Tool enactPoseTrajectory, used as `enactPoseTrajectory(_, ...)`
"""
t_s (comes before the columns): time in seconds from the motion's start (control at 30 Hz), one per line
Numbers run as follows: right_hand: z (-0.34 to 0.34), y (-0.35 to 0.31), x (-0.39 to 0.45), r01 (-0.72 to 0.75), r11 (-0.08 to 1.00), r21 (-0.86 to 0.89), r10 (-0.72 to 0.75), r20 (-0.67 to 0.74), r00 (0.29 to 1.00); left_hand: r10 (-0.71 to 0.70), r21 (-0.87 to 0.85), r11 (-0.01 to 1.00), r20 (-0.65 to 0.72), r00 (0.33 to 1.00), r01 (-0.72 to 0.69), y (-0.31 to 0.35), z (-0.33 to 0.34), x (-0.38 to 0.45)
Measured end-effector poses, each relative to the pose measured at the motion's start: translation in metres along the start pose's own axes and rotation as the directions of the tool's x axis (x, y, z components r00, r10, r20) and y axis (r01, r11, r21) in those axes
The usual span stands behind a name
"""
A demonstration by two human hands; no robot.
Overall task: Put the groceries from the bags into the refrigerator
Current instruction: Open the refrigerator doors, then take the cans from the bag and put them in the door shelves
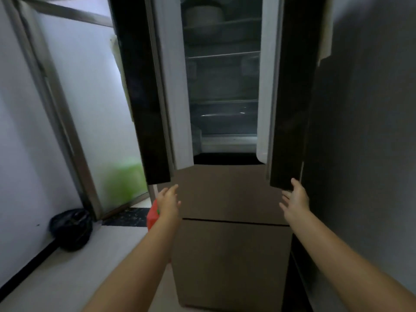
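- While both dark glass doors stand open, a black bin bag [71, 229] sits on the floor, well left of the tall brown refrigerator [227, 199].
- Left hand [168, 202] and right hand [295, 202] reach out empty, fingers spread.

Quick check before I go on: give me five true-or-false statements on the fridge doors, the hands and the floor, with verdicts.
1. Both upper doors of the refrigerator are open. True.
2. The left hand grips a grocery bag. False: its fingers are straight and hold nothing.
3. The right hand is at the bottom edge of the right door. True.
4. The lower drawers are pulled out. False: they are closed.
5. A black bag lies on the floor by the left wall. True.
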State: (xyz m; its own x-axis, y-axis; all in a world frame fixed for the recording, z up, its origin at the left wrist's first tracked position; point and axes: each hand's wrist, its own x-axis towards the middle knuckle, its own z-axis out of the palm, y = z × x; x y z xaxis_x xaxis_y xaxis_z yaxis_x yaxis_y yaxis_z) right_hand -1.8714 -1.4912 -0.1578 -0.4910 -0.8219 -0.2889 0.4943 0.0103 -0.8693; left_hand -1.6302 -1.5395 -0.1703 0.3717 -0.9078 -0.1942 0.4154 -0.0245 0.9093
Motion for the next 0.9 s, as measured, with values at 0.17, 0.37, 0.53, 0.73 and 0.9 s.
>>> enactPoseTrajectory(0.17, -0.004, 0.011, -0.043, -0.033, 0.962, -0.270, 0.057, 0.080, 0.995, 0.236, 0.846, 0.478, 0.136, 0.962, -0.237, 0.024, -0.030, -0.046)
enactPoseTrajectory(0.37, 0.045, 0.034, -0.105, 0.231, 0.708, -0.667, 0.099, 0.418, 0.903, 0.324, 0.967, -0.091, 0.254, 0.911, -0.237, 0.069, -0.088, -0.081)
enactPoseTrajectory(0.53, 0.114, 0.079, -0.192, 0.725, 0.272, -0.633, 0.083, 0.766, 0.637, 0.330, 0.966, -0.254, 0.133, 0.935, -0.048, 0.095, -0.199, -0.118)
enactPoseTrajectory(0.73, 0.183, 0.163, -0.326, 0.931, 0.087, -0.355, 0.171, 0.926, 0.338, 0.334, 0.900, -0.408, -0.007, 0.943, 0.151, 0.121, -0.375, -0.184)
enactPoseTrajectory(0.9, 0.216, 0.252, -0.450, 0.967, 0.123, -0.222, 0.253, 0.950, 0.186, 0.310, 0.842, -0.475, -0.113, 0.944, 0.257, 0.150, -0.520, -0.240)
